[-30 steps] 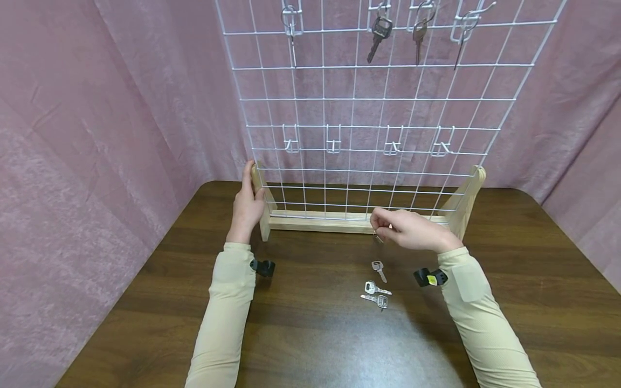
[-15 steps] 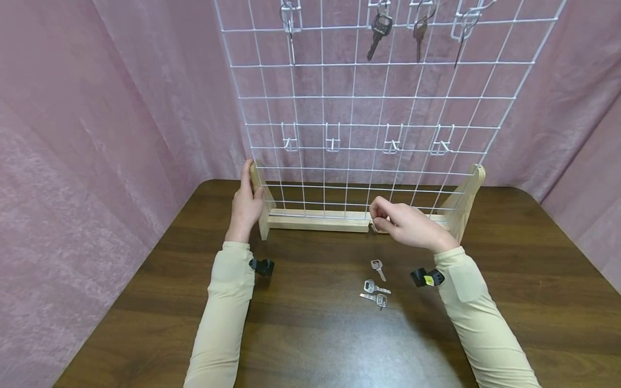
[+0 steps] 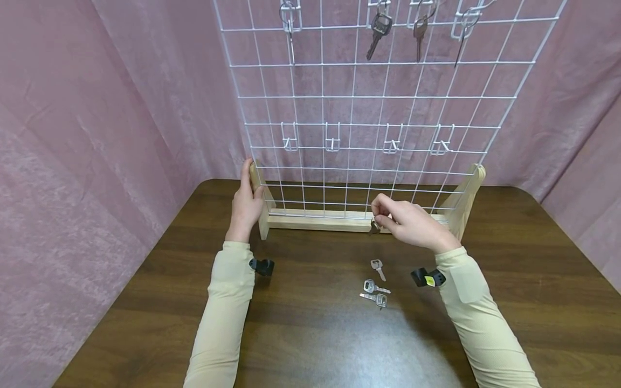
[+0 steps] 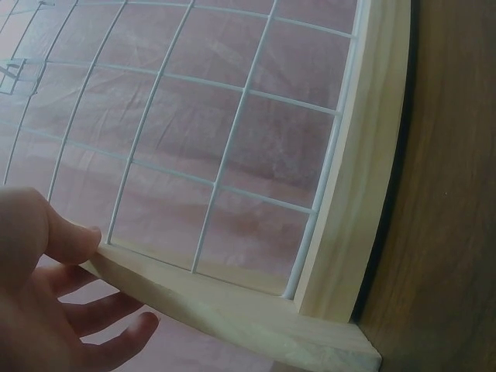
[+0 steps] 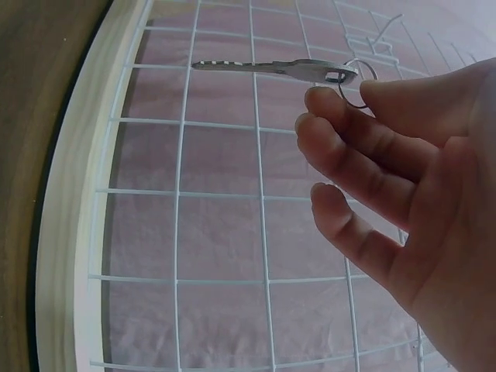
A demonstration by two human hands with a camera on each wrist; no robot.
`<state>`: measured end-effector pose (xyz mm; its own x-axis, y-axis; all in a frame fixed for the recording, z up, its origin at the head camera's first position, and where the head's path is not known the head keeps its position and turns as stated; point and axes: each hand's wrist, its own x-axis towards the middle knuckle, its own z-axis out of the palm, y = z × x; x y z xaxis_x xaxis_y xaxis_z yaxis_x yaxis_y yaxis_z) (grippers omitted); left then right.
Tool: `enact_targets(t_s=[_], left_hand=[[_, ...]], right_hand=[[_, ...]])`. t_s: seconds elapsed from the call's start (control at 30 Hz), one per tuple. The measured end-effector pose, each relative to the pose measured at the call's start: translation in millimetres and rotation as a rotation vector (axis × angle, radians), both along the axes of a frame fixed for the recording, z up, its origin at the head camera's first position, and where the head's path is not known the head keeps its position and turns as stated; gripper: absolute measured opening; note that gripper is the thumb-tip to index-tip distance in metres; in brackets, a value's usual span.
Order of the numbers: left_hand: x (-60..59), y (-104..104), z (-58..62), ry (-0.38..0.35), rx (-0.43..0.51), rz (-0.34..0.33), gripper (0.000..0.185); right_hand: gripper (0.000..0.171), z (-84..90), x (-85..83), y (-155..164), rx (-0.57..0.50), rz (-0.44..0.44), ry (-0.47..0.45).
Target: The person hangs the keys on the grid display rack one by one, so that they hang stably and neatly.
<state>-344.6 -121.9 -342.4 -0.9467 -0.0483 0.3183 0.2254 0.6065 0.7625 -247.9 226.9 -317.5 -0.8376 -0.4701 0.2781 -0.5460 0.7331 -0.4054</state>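
My right hand [image 3: 405,221] pinches a split ring between thumb and index finger, and a metal key [image 5: 298,70] dangles from it. That hand is just in front of the lower part of a white wire grid [image 3: 352,97], its other fingers loosely bent in the right wrist view. My left hand [image 3: 246,209] grips the left wooden side piece [image 4: 232,318] of the grid's stand, thumb on one face and fingers on the other. Three loose keys lie on the table below the right hand: one upper key [image 3: 377,269], one middle key [image 3: 375,286], one lower key [image 3: 374,299].
Along the grid's lower part, several bare white hooks hang in a row, the rightmost hook [image 3: 441,146] among them. Keys on rings, such as a dark-headed key [image 3: 380,32], hang from upper hooks. A wooden crossbar [image 3: 315,222] joins the stand's sides on the brown table [image 3: 301,334].
My right hand has risen slightly with the key, which now hangs in front of the wooden crossbar. The left hand stays on the stand, and the loose keys lie as before.
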Motion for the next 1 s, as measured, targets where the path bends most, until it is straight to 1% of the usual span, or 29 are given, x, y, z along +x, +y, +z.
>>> enact_targets(t_s=[0.27, 0.5, 0.63, 0.73, 1.0], left_hand=[[1.8, -3.4, -2.2, -0.008, 0.006, 0.006, 0.069], [-0.8, -1.3, -0.9, -0.002, 0.008, -0.007, 0.068], [-1.9, 0.0, 0.6, -0.002, 0.007, -0.013, 0.068], [-1.9, -0.3, 0.7, -0.008, 0.015, -0.011, 0.068], [-2.2, -1.5, -1.0, -0.012, 0.018, -0.013, 0.068]], right_hand=[[0.010, -0.2, 1.4, -5.2, 0.004, -0.002, 0.070], [0.008, 3.3, 1.1, -11.9, -0.041, -0.032, 0.151], [0.005, 9.9, 0.8, -17.4, -0.072, -0.047, 0.182], [0.003, 16.2, 0.2, -23.0, -0.098, -0.042, 0.206], [0.006, 30.0, -4.6, -42.2, -0.192, -0.021, 0.308]])
